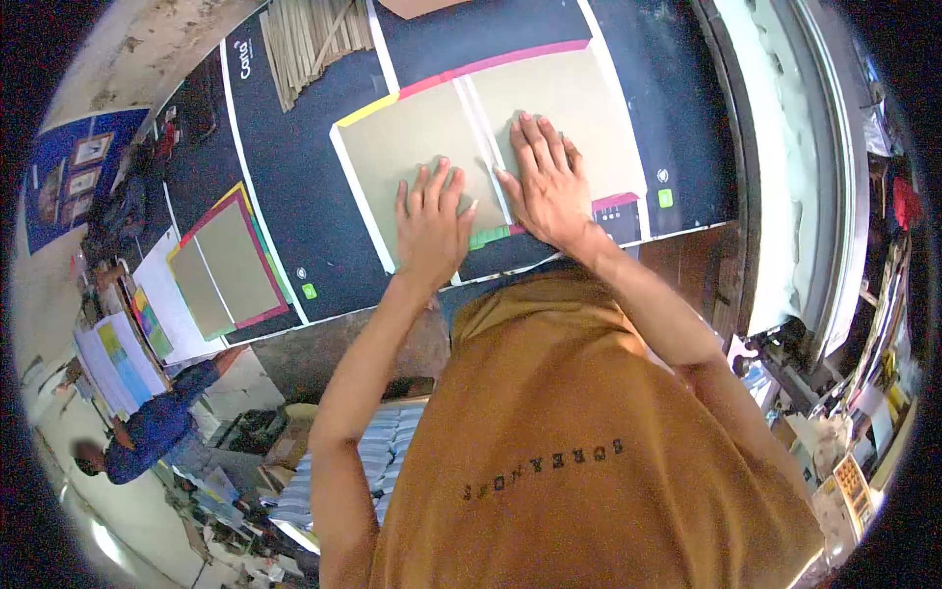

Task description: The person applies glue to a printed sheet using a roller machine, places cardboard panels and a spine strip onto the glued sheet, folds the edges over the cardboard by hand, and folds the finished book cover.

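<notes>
Two grey-beige boards lie side by side on the dark table, the left board [378,157] and the right board [603,113], with a narrow white strip [471,103] between them. Coloured edging in yellow and pink runs along their far side, and green and pink show at the near side. My left hand [432,221] rests on the near part of the left board, fingers apart. On the right board, close to the strip, my right hand [551,191] lies flat with its fingers stretched out. Neither hand holds anything.
A second bordered board [221,270] lies further left on the table [324,206]. Thin strips [314,44] are piled at the far edge. A person in blue [157,432] is at the lower left. Pale machinery [775,177] stands at the right.
</notes>
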